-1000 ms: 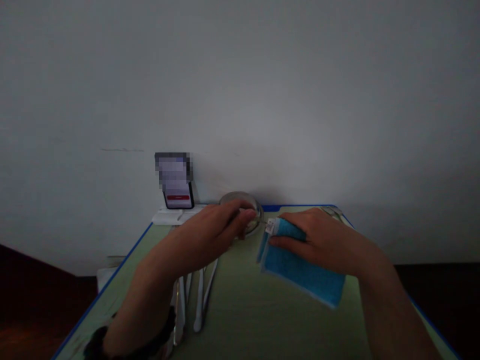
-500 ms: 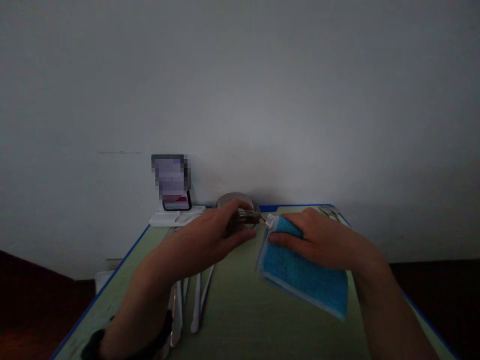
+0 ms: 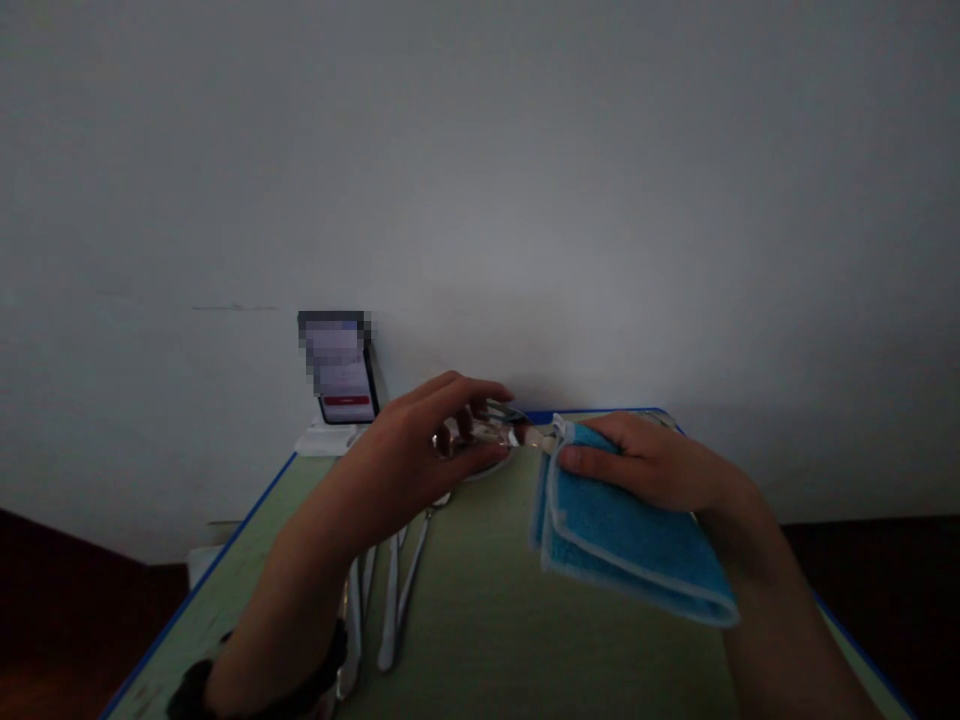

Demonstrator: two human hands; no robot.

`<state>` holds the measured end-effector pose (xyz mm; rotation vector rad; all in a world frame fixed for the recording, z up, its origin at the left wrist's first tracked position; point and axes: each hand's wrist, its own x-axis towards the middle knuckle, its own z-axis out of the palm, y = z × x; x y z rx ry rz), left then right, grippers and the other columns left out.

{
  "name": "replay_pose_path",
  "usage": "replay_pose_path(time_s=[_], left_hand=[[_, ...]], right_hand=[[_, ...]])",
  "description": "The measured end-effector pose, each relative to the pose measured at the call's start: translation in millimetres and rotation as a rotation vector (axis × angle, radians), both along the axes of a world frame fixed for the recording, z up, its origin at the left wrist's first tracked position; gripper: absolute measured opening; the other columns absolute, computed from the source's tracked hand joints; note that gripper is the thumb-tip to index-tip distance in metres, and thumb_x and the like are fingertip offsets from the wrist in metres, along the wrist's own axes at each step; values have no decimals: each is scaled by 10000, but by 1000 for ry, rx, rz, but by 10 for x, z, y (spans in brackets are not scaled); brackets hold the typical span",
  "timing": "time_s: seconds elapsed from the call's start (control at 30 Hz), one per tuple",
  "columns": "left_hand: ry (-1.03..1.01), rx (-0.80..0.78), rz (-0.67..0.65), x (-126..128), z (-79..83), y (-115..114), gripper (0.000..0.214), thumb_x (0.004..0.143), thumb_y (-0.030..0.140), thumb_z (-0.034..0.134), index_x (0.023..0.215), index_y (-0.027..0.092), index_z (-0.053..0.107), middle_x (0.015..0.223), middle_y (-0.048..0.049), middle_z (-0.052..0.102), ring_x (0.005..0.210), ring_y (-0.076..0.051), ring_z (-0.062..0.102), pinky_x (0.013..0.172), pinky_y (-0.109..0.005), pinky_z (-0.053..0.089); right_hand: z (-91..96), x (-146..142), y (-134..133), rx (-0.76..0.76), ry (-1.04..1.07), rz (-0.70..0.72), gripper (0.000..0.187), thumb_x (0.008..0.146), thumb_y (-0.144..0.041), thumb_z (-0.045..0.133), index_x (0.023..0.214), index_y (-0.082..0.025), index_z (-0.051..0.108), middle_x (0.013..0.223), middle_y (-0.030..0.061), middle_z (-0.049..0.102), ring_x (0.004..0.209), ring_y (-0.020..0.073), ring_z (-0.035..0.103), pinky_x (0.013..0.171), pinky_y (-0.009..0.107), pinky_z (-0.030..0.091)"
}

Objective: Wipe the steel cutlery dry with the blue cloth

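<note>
My right hand (image 3: 652, 465) is closed on a folded blue cloth (image 3: 630, 540) with a pale edge, thumb on top. A metal fork (image 3: 504, 410) sticks out leftward from the cloth's upper corner, its tines near the curved fingers of my left hand (image 3: 427, 430). The left thumb and index finger stand apart, with the fork's head in the gap between them. Whether a left fingertip touches the tines is hard to make out. Behind the left hand, a round dish (image 3: 487, 472) is mostly hidden. Below the left wrist lie several pieces of cutlery (image 3: 390, 610).
A phone (image 3: 341, 375) leans upright on a white stand (image 3: 322, 440) at the table's back left. More cutlery (image 3: 660, 418) lies at the back right, partly behind my right hand. The green table (image 3: 480, 620) has a blue edge and meets a grey wall (image 3: 480, 200).
My right hand and the cloth have shifted slightly right, and the cloth's folds have opened a little. The fork's head has tilted upward. My left fingers have risen a little.
</note>
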<state>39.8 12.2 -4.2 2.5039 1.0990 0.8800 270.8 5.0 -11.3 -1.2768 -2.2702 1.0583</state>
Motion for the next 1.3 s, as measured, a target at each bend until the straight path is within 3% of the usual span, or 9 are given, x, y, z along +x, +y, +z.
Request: replay_pose_path(time_s=[0.1, 0.37, 0.6, 0.9, 1.13, 1.3], left_hand=[[-1, 21, -19, -1, -9, 12, 300, 763, 245, 599, 1055, 239, 530, 908, 4, 555, 717, -101, 541, 682, -228, 439], [41, 124, -29, -18, 7, -6, 255, 726, 251, 646, 971, 221, 579, 838, 16, 602, 707, -104, 556, 653, -210, 427], [42, 90, -128, 94, 28, -111, 289, 692, 357, 665, 929, 223, 570, 794, 30, 617, 717, -105, 582, 636, -193, 426], [64, 44, -67, 78, -11, -60, 319, 710, 355, 649, 983, 234, 539, 821, 29, 639, 713, -115, 588, 631, -212, 435], [27, -44, -40, -74, 53, -43, 121, 764, 301, 594, 833, 202, 593, 733, 48, 640, 630, -80, 574, 583, -172, 438], [81, -47, -52, -111, 47, -31, 149, 805, 294, 528, 857, 211, 641, 717, 32, 654, 623, -88, 581, 568, -179, 438]], right_hand=[[-21, 17, 11, -54, 23, -26, 389, 792, -515, 427, 804, -154, 573, 653, 1, 560, 547, 100, 517, 491, 212, 410], [49, -65, 2, -10, -15, 6, 368, 754, -512, 494, 886, -183, 594, 795, 8, 627, 672, 130, 582, 569, 217, 441], [72, -99, -25, 15, 43, 109, 291, 779, -469, 492, 815, -190, 569, 704, -31, 586, 610, 90, 539, 522, 178, 412], [69, -120, -25, 146, -77, 40, 356, 802, -506, 423, 817, -184, 575, 710, -12, 598, 610, 100, 524, 530, 203, 386], [75, -92, -37, 190, -157, -28, 392, 793, -536, 414, 825, -191, 597, 667, -14, 592, 568, 100, 520, 516, 216, 367], [87, -122, -60, 191, -176, -22, 383, 792, -536, 418, 862, -208, 603, 685, -16, 603, 581, 103, 529, 532, 223, 363]])
